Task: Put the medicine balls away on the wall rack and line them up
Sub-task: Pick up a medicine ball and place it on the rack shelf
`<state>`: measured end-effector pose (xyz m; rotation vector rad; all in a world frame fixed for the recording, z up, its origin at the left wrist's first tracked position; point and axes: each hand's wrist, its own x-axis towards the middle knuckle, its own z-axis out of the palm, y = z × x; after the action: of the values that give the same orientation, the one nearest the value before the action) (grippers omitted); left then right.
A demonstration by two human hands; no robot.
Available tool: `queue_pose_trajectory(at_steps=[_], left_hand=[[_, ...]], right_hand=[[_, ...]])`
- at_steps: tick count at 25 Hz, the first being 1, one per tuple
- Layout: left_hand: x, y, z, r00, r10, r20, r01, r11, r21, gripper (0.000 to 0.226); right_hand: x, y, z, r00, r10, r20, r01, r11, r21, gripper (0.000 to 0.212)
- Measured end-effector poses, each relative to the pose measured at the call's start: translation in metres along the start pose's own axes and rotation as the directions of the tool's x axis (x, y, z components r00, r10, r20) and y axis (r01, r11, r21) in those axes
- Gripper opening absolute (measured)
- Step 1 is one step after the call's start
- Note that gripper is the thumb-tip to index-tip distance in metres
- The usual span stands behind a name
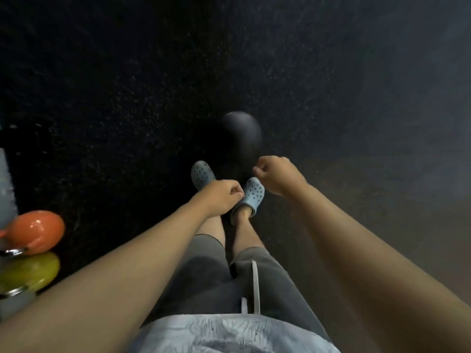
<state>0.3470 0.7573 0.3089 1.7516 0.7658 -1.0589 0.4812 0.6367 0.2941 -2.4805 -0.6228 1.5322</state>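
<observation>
A black medicine ball lies on the dark speckled floor just ahead of my feet. My right hand hangs above and just short of it, fingers curled in with nothing in them. My left hand is lower and to the left, over my shoes, also curled shut and empty. An orange ball and a yellow-green ball sit on metal rack holders at the far left edge.
My blue clogs stand on the black rubber floor, which stretches open ahead and to the right. A pale wall or rack post runs along the left edge above the orange ball.
</observation>
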Motion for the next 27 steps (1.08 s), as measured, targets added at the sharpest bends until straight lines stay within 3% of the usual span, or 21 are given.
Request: queue_pose_trajectory(at_steps=[7, 11, 16, 20, 25, 27], left_hand=[[0.089, -0.058, -0.037, 0.981, -0.150, -0.124, 0.137, 0.984, -0.113, 0.020], [0.196, -0.073, -0.059, 0.951, -0.190, -0.245, 0.146, 0.971, -0.188, 0.020], [0.342, -0.086, -0.059, 0.877, -0.295, -0.379, 0.197, 0.941, -0.275, 0.037], [0.410, -0.096, -0.043, 0.795, -0.496, -0.349, 0.193, 0.752, -0.630, 0.049], [0.438, -0.115, -0.046, 0.881, -0.468, -0.071, 0.181, 0.472, -0.863, 0.086], [0.445, -0.119, -0.047, 0.888, -0.458, -0.043, 0.176, 0.425, -0.888, 0.091]], right_hand=[[0.091, 0.009, 0.022, 0.989, 0.137, -0.059, -0.122, 0.971, 0.205, 0.024], [0.185, 0.030, 0.038, 0.970, 0.221, -0.098, -0.187, 0.942, 0.279, 0.025], [0.301, 0.078, 0.068, 0.937, 0.287, -0.202, -0.254, 0.952, 0.171, 0.050], [0.360, 0.106, 0.093, 0.909, 0.379, -0.172, -0.299, 0.882, 0.364, 0.075], [0.398, 0.106, 0.111, 0.895, 0.444, 0.049, -0.353, 0.636, 0.686, 0.086], [0.405, 0.106, 0.114, 0.889, 0.452, 0.069, -0.345, 0.566, 0.749, 0.087]])
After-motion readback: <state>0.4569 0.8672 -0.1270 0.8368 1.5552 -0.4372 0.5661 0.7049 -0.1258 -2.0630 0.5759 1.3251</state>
